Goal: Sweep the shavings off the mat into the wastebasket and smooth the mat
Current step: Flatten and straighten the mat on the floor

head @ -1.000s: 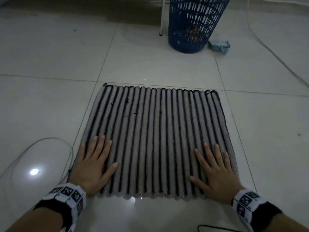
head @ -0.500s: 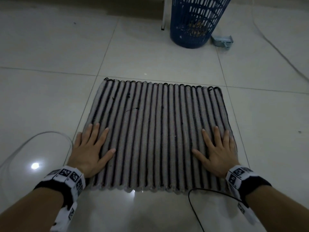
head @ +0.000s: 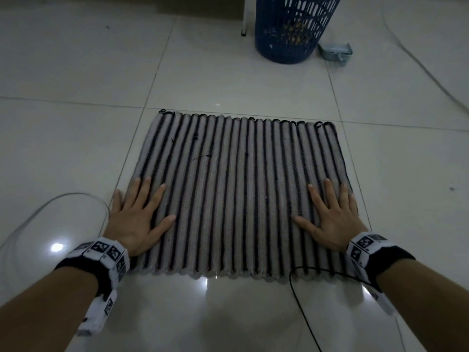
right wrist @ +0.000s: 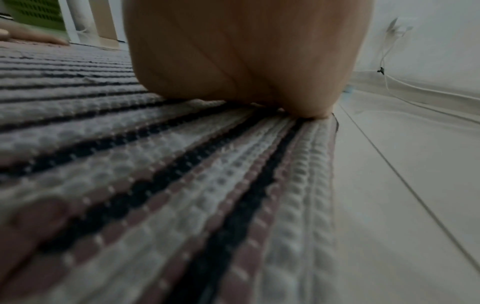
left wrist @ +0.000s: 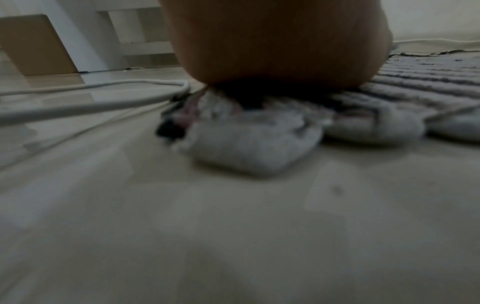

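Observation:
A grey mat (head: 238, 194) with black stripes lies flat on the white tiled floor. My left hand (head: 138, 212) presses flat on its near left edge, fingers spread, the little finger out on the tile. My right hand (head: 330, 214) presses flat near the right edge, fingers spread. A few dark threads (head: 201, 156) lie on the mat's far left part. The blue mesh wastebasket (head: 291, 26) stands beyond the mat with yellowish shavings inside. The left wrist view shows my palm (left wrist: 278, 41) on the mat's corner (left wrist: 249, 142); the right wrist view shows my palm (right wrist: 244, 53) on the ribbed mat (right wrist: 155, 185).
A white cable (head: 50, 207) loops on the floor left of the mat. A black cable (head: 302, 301) runs from my right wrist across the near tile. A small metal box (head: 335, 53) lies right of the wastebasket, and another white cable (head: 431, 74) runs along the right.
Both hands have slid forward along the mat, away from its near edge. The black cable has come into view by my right wrist.

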`<state>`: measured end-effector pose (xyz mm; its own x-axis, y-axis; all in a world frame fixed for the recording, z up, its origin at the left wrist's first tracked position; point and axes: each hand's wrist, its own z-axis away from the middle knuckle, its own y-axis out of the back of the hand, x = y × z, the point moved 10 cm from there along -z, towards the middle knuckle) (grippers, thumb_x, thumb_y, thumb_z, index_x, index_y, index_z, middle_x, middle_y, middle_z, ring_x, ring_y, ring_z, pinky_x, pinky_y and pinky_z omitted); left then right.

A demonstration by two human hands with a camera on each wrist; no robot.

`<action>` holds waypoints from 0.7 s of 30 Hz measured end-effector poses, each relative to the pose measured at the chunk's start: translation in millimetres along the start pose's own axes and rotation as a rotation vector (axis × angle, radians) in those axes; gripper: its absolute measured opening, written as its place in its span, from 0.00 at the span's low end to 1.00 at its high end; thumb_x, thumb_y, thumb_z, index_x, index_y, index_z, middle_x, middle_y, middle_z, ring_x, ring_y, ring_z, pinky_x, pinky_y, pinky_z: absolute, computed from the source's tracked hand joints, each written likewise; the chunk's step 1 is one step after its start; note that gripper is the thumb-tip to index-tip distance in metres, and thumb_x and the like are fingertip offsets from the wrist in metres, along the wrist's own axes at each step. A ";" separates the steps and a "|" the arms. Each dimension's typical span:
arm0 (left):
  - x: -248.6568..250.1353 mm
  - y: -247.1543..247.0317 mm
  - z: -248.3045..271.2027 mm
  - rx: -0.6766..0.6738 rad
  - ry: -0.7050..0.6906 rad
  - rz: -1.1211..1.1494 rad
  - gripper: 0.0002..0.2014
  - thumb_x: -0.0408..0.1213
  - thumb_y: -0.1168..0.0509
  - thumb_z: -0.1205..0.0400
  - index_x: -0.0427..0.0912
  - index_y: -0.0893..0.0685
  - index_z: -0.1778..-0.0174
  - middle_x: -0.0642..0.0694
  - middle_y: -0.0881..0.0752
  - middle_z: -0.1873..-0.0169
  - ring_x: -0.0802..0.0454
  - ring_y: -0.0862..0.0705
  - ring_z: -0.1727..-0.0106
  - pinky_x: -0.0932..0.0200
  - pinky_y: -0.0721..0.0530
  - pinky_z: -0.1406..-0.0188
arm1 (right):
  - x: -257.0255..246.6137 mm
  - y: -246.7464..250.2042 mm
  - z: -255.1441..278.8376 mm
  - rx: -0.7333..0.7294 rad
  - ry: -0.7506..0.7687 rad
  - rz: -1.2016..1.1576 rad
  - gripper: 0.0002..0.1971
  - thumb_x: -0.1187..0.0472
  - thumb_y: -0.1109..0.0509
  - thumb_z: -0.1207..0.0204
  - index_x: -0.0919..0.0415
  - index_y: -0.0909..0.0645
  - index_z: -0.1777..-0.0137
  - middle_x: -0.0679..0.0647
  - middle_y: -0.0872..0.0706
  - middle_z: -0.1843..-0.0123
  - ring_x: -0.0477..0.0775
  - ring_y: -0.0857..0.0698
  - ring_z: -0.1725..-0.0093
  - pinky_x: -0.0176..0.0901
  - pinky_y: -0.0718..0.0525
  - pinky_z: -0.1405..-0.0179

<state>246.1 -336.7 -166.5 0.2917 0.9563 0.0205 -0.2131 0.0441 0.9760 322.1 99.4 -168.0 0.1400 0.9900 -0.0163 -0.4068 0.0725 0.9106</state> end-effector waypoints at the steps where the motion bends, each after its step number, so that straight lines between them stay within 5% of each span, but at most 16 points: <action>1: 1.8 1.4 0.7 0.000 -0.010 -0.008 0.40 0.73 0.67 0.24 0.58 0.64 0.18 0.46 0.63 0.16 0.49 0.71 0.18 0.35 0.66 0.20 | -3.6 0.8 2.6 0.006 0.002 -0.013 0.54 0.14 0.72 0.38 0.40 0.71 0.13 0.57 0.68 0.10 0.71 0.68 0.13 0.67 0.63 0.14; 3: 10.2 6.5 6.2 0.022 -0.066 -0.044 0.42 0.72 0.65 0.22 0.52 0.60 0.16 0.44 0.61 0.16 0.47 0.69 0.17 0.34 0.68 0.21 | -19.2 2.0 14.5 0.053 0.042 -0.019 0.53 0.15 0.72 0.35 0.42 0.70 0.13 0.58 0.65 0.10 0.72 0.66 0.13 0.68 0.63 0.14; 7: 26.3 -3.3 29.1 -0.013 -0.203 -0.073 0.41 0.69 0.63 0.20 0.47 0.57 0.16 0.44 0.57 0.15 0.47 0.64 0.16 0.34 0.57 0.19 | -47.5 -22.6 52.2 0.075 0.194 0.037 0.50 0.18 0.68 0.28 0.45 0.64 0.11 0.58 0.64 0.10 0.70 0.66 0.13 0.72 0.62 0.15; 13: 20.1 -5.6 32.5 -0.022 -0.173 -0.035 0.39 0.67 0.62 0.20 0.49 0.56 0.16 0.47 0.56 0.15 0.48 0.61 0.15 0.35 0.52 0.19 | -23.6 -34.8 63.1 0.081 0.190 0.079 0.46 0.23 0.63 0.21 0.51 0.53 0.10 0.58 0.58 0.09 0.67 0.62 0.11 0.75 0.54 0.15; 17: 21.8 -3.2 32.8 -0.027 -0.179 -0.017 0.39 0.68 0.61 0.20 0.50 0.54 0.16 0.47 0.54 0.15 0.49 0.60 0.15 0.37 0.54 0.18 | -26.6 -34.9 63.7 0.089 0.200 0.066 0.47 0.22 0.64 0.22 0.51 0.54 0.10 0.57 0.58 0.09 0.66 0.62 0.11 0.74 0.54 0.15; 21: 21.0 14.8 25.0 0.044 -0.135 0.057 0.37 0.66 0.59 0.19 0.48 0.40 0.18 0.47 0.41 0.17 0.49 0.47 0.16 0.41 0.51 0.20 | -33.8 1.1 47.2 0.220 0.188 -0.040 0.49 0.22 0.62 0.23 0.54 0.50 0.10 0.61 0.50 0.09 0.71 0.55 0.11 0.74 0.55 0.15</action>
<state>272.4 -323.2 -146.2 0.4039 0.9091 0.1017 -0.1922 -0.0244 0.9810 359.6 60.3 -147.0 -0.0259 0.9935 -0.1111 -0.1963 0.1040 0.9750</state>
